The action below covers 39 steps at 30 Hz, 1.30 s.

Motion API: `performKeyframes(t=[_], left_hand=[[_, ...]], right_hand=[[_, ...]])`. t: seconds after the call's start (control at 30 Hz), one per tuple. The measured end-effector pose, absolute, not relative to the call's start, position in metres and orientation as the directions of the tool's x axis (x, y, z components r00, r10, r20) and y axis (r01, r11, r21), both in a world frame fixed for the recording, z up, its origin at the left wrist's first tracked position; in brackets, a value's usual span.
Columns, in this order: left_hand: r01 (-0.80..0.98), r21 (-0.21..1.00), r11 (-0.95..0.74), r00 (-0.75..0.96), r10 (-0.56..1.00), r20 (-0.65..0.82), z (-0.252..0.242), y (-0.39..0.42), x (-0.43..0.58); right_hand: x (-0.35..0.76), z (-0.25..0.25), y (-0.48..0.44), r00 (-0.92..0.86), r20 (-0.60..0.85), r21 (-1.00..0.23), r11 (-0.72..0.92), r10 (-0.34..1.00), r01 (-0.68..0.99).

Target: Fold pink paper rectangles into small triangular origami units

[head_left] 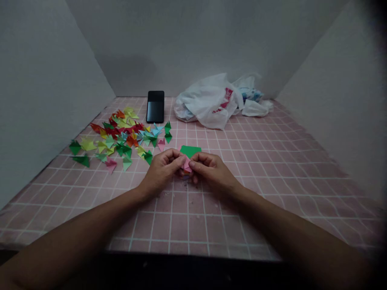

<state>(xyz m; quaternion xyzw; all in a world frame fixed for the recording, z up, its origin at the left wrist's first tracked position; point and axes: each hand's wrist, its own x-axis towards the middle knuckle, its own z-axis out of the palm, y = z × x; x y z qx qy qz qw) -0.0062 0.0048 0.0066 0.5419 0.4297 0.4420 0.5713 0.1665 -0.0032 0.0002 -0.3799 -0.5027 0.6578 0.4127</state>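
Observation:
My left hand (pixel 161 171) and my right hand (pixel 213 171) meet above the pink tiled surface (pixel 193 225). Their fingertips pinch a small pink folded paper (pixel 187 164) from both sides. A green paper piece (pixel 190 150) shows just behind my fingers, and it seems joined to the pink paper, though my hands hide where they meet. To the left of my left hand lies a loose heap of folded paper triangles (pixel 121 137) in red, yellow, green, blue and pink.
A black smartphone (pixel 155 106) stands against the back near the heap. Crumpled white plastic bags (pixel 211 100) lie at the back right. Grey walls (pixel 57 88) rise on the left, back and right of the tiled surface.

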Motion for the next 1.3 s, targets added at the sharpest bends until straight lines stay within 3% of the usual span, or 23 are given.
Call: performKeyframes(t=[0.63,1.3], left_hand=[[-0.012,0.999,-0.045,0.301,0.952,0.046,0.0091,0.0022,-0.0055],[-0.03,0.999,-0.017,0.282,0.959,0.025,0.0079,-0.0004,-0.0043]], right_hand=[[0.1679,-0.009,0.0001,-0.421,-0.043,-0.954,-0.162,0.906,-0.251],[0.1669,-0.0067,-0.0006,-0.37,-0.034,-0.978,-0.108,0.928,-0.181]])
